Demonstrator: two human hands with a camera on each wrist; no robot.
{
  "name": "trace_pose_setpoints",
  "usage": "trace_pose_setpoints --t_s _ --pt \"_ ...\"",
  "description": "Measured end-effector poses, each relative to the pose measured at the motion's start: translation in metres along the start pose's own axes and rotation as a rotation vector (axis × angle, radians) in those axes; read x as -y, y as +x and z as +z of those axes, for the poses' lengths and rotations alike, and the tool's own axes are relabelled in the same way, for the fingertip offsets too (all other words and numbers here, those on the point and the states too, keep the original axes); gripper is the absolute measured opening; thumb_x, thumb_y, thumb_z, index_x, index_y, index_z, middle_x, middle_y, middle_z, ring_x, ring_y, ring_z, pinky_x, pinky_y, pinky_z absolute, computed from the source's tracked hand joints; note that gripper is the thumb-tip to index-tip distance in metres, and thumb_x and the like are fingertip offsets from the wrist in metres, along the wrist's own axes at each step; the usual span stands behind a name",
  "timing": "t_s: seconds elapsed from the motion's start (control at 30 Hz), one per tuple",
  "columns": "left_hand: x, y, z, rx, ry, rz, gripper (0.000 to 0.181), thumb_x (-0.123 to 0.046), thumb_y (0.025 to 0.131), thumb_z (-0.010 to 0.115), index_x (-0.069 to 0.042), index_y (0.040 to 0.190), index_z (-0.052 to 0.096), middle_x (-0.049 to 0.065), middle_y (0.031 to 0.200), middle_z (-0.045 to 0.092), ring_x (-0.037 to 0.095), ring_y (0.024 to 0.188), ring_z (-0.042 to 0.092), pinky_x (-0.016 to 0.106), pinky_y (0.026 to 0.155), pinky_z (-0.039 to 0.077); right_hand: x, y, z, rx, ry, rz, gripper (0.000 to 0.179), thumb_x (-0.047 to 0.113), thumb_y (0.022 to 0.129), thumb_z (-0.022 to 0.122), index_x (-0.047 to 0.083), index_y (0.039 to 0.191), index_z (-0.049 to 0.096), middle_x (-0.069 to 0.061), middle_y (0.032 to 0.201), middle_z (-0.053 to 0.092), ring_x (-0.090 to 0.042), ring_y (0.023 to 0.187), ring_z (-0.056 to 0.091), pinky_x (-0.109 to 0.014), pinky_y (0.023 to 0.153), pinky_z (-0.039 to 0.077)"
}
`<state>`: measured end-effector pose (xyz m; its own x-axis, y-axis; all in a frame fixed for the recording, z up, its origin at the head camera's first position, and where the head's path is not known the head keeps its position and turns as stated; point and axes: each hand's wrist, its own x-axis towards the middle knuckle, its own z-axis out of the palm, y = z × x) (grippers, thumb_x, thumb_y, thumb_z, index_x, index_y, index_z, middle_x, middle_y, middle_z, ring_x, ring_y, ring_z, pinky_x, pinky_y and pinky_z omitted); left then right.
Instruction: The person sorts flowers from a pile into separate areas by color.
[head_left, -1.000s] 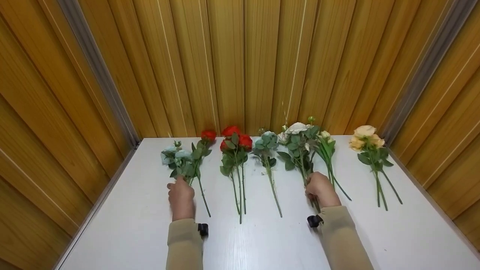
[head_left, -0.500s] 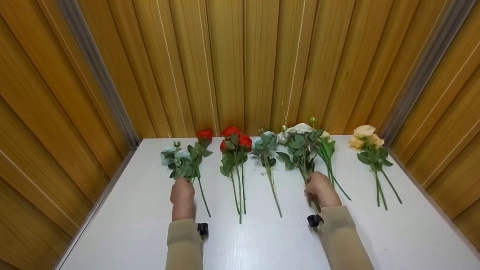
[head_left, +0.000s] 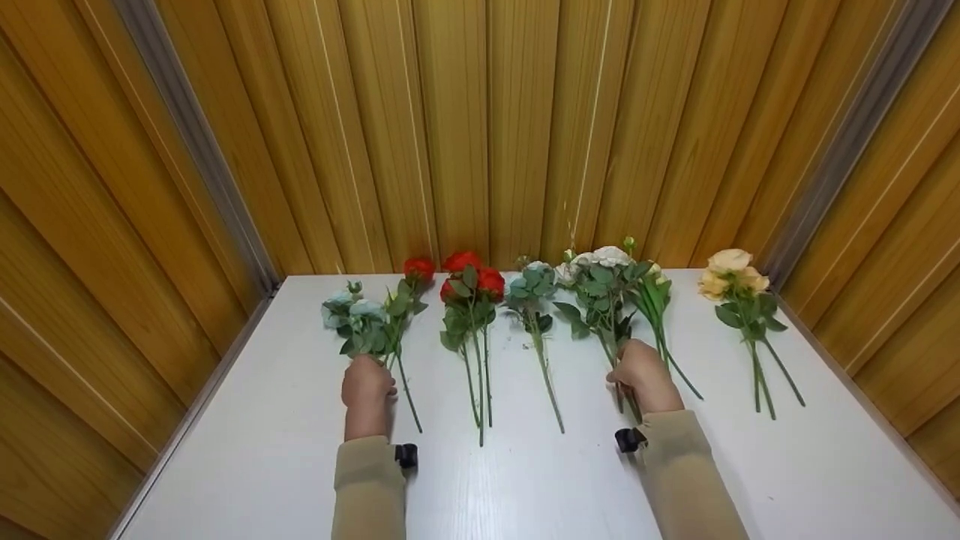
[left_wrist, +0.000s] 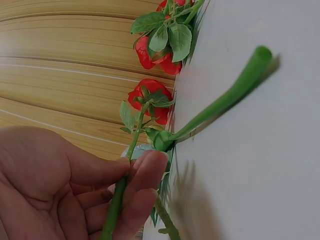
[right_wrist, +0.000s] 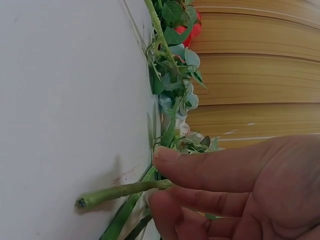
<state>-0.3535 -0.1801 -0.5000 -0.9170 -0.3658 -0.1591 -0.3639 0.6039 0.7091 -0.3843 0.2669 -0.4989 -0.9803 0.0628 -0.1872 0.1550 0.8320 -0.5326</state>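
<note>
In the head view my left hand (head_left: 367,386) is at the stems of the leftmost bunch. The left wrist view shows its thumb and fingers pinching the green stem of a red rose (left_wrist: 150,98), with another thick green stem (left_wrist: 225,102) beyond the fingertips. Pale blue flowers (head_left: 367,308) lie beside that rose, partly hidden by leaves. My right hand (head_left: 645,373) holds a stem below the white roses (head_left: 610,256). Seen from the right wrist, the cut end of this green stem (right_wrist: 110,194) sticks out past thumb and fingers, while other stems lie beneath.
Between the hands lie a bunch of red roses (head_left: 490,283) and a pale blue flower stem (head_left: 549,382) on the white table (head_left: 480,495). Close-budded flowers (head_left: 656,296) are right of the white ones, peach roses (head_left: 731,274) farther right. Wood-patterned walls (head_left: 517,135) enclose the table.
The red rose at my left hand swung slightly left, then back right. My left fingers have closed in around its stem. The white rose head has shifted a little right as my right fingers moved.
</note>
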Motion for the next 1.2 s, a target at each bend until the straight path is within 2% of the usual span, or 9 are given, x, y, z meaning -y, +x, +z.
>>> trace_pose_setpoints --t_s 0.13,0.3,0.43,0.53,0.67,0.8,0.97,1.1,1.2 --pt "0.001 0.000 0.000 -0.006 -0.012 0.004 0.021 -0.003 0.096 0.059 0.004 0.111 0.072 0.014 0.083 0.079 0.023 0.069 0.075 0.033 0.062 0.052 0.009 -0.019 -0.003 -0.054 0.000 -0.014 0.039 0.010 0.083 0.081 -0.012 0.108 0.062 -0.030 0.102 0.067 -0.035 0.084 0.062 -0.046 0.074 0.055" --pt "0.002 -0.001 0.001 -0.007 -0.077 0.006 0.027 -0.004 0.100 0.052 0.005 0.118 0.069 0.017 0.093 0.079 0.025 0.074 0.077 0.029 0.059 0.051 0.013 -0.023 -0.005 -0.098 0.007 -0.024 0.042 0.012 0.088 0.077 -0.014 0.116 0.060 -0.032 0.108 0.067 -0.034 0.086 0.062 -0.045 0.076 0.054" --pt "0.000 -0.002 0.000 0.000 -0.154 0.012 0.029 -0.003 0.102 0.050 0.008 0.126 0.064 0.022 0.099 0.077 0.027 0.079 0.077 0.027 0.059 0.054 0.018 -0.025 -0.006 -0.128 0.021 -0.033 0.040 0.014 0.093 0.071 -0.014 0.118 0.059 -0.033 0.110 0.066 -0.037 0.087 0.065 -0.048 0.077 0.055" --pt "-0.003 -0.003 0.000 0.011 -0.223 0.012 0.029 -0.004 0.103 0.050 0.008 0.127 0.060 0.023 0.099 0.076 0.029 0.082 0.077 0.027 0.061 0.056 0.025 -0.029 -0.005 -0.165 0.017 -0.042 0.040 0.018 0.096 0.068 -0.013 0.120 0.060 -0.034 0.113 0.067 -0.043 0.094 0.067 -0.052 0.081 0.056" --pt "-0.011 -0.003 0.001 0.066 -0.347 -0.005 0.029 -0.005 0.106 0.049 0.007 0.131 0.055 0.022 0.097 0.075 0.028 0.082 0.077 0.028 0.063 0.057 0.037 -0.033 -0.001 -0.198 0.023 -0.054 0.042 0.022 0.100 0.063 -0.011 0.127 0.060 -0.033 0.121 0.067 -0.047 0.104 0.067 -0.055 0.086 0.056" --pt "-0.020 -0.003 0.005 0.127 -0.466 0.004 0.030 -0.003 0.106 0.048 0.008 0.134 0.051 0.021 0.096 0.073 0.022 0.075 0.076 0.031 0.066 0.060 0.049 -0.035 0.007 -0.217 0.027 -0.079 0.039 0.023 0.102 0.062 -0.006 0.127 0.063 -0.029 0.120 0.070 -0.042 0.100 0.069 -0.051 0.081 0.056" --pt "-0.032 -0.008 0.012 0.177 -0.587 0.056 0.022 0.000 0.105 0.050 0.006 0.126 0.051 0.022 0.094 0.072 0.021 0.073 0.077 0.032 0.066 0.063 0.067 -0.039 0.019 -0.215 0.060 -0.149 0.030 0.024 0.103 0.063 0.000 0.119 0.069 -0.020 0.099 0.074 -0.030 0.080 0.069 -0.041 0.067 0.053" --pt "-0.043 -0.014 0.019 0.218 -0.672 0.111 0.011 0.003 0.103 0.052 0.004 0.114 0.049 0.020 0.089 0.073 0.025 0.078 0.078 0.031 0.066 0.063 0.082 -0.044 0.033 -0.185 0.135 -0.195 0.021 0.023 0.102 0.065 0.006 0.111 0.072 -0.012 0.092 0.071 -0.019 0.072 0.065 -0.033 0.060 0.049" --pt "-0.050 -0.019 0.026 0.263 -0.726 0.157 0.011 0.004 0.102 0.053 0.003 0.112 0.048 0.021 0.090 0.075 0.027 0.084 0.079 0.031 0.068 0.063 0.092 -0.047 0.047 -0.139 0.233 -0.234 0.016 0.020 0.101 0.066 0.007 0.107 0.073 -0.008 0.087 0.071 -0.016 0.068 0.065 -0.030 0.058 0.048"
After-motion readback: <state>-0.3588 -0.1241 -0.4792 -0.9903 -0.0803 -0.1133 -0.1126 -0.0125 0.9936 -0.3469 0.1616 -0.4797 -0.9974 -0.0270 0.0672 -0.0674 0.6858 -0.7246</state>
